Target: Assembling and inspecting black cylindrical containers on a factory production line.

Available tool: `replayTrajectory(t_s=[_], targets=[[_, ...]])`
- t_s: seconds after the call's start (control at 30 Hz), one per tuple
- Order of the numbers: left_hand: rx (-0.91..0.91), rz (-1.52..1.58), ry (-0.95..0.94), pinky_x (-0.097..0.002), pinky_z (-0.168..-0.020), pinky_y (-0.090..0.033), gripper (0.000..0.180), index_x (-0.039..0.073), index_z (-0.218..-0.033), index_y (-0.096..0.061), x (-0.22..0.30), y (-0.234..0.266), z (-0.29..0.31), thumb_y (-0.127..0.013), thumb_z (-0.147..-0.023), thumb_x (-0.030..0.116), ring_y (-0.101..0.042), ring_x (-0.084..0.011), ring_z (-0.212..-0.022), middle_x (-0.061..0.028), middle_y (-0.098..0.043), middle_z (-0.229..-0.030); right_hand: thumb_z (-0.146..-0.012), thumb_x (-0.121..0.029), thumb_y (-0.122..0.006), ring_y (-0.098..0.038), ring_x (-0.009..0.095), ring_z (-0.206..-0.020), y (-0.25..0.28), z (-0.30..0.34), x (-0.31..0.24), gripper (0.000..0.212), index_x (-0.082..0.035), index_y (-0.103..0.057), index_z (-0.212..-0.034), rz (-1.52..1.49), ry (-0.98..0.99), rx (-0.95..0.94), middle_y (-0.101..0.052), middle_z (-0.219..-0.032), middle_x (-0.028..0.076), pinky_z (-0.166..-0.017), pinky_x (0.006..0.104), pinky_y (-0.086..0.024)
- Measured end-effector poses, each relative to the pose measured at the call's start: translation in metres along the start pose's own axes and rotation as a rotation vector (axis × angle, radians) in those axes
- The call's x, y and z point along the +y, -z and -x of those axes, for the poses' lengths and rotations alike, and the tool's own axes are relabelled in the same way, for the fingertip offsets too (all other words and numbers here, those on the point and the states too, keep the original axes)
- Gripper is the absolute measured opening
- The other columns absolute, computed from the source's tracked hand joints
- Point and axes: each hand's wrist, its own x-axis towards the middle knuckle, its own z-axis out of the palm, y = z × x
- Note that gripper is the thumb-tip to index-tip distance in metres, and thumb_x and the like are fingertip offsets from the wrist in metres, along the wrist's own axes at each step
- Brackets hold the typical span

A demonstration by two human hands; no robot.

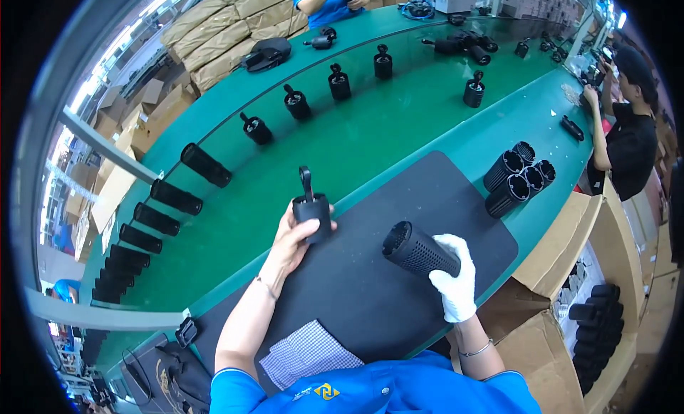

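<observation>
My bare left hand (286, 244) is closed round a short black cylinder with a loop on top (311, 211), held upright over the near edge of the green belt. My right hand (457, 286), in a white glove, grips a perforated black tube (419, 250) lengthwise. The tube tilts, its open notched end pointing up and left. Both hands are over a dark grey mat (356, 293), with a gap between the two parts. A checked cloth (310, 353) lies on the mat in front of me.
Several similar looped cylinders (339, 83) stand along the green belt (377, 136); longer black tubes (205, 164) line its left side. A cluster of open tubes (509, 193) stands right of the mat. An open carton (605, 271) holds black parts. A co-worker (630, 122) works at right.
</observation>
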Motion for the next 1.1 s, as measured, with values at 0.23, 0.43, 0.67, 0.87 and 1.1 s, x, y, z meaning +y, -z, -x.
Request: replayTrajectory(t_s=[0.23,0.43,0.67,0.87,1.1], targets=[[-0.069,-0.601,-0.107,-0.0361,-0.083,-0.053,0.068,0.009,-0.128,-0.045,0.02,-0.002,0.076,-0.079,-0.07,0.016,-0.063,-0.0275,-0.094,-0.0135,-0.058,-0.115,-0.066,-0.024,-0.078,-0.056,0.022,-0.094,-0.008,0.016,-0.011,0.059,-0.004,-0.053,-0.116,0.0,0.099,-0.071,-0.054,-0.113,0.011,-0.081,0.0314,-0.045],[-0.209,-1.077,-0.478,-0.0345,-0.084,-0.053,0.075,0.01,-0.128,-0.052,0.037,-0.036,0.092,-0.086,-0.062,0.021,-0.063,-0.0278,-0.091,-0.0137,-0.062,-0.111,-0.067,-0.026,-0.077,-0.056,0.021,-0.09,-0.01,0.011,-0.032,0.056,-0.004,-0.055,-0.113,0.053,0.21,0.001,-0.055,-0.111,0.012,-0.077,0.0307,-0.046],[-0.274,-1.049,-0.464,-0.0322,-0.079,-0.054,0.074,0.009,-0.126,-0.054,0.037,-0.056,0.099,-0.086,-0.06,0.019,-0.062,-0.0239,-0.087,-0.0119,-0.062,-0.111,-0.07,-0.021,-0.075,-0.057,0.018,-0.079,-0.021,0.009,-0.05,0.048,-0.004,-0.056,-0.111,0.144,0.17,-0.196,-0.058,-0.106,0.013,-0.067,0.0266,-0.047],[-0.322,-1.148,-0.573,-0.0301,-0.076,-0.055,0.075,0.005,-0.125,-0.055,0.034,-0.059,0.103,-0.086,-0.058,0.015,-0.062,-0.0234,-0.086,-0.013,-0.063,-0.11,-0.072,-0.018,-0.073,-0.057,0.015,-0.071,-0.022,0.005,-0.05,0.044,-0.004,-0.057,-0.111,0.153,0.178,-0.27,-0.059,-0.104,0.013,-0.06,0.0235,-0.046],[-0.319,-1.218,-0.699,-0.0288,-0.073,-0.055,0.075,0.001,-0.123,-0.056,0.033,-0.061,0.103,-0.086,-0.056,0.013,-0.062,-0.0231,-0.084,-0.0146,-0.064,-0.108,-0.074,-0.014,-0.071,-0.056,0.014,-0.068,-0.026,-0.002,-0.058,0.036,-0.004,-0.057,-0.105,0.211,0.217,-0.307,-0.06,-0.096,0.011,-0.058,0.0234,-0.045]])
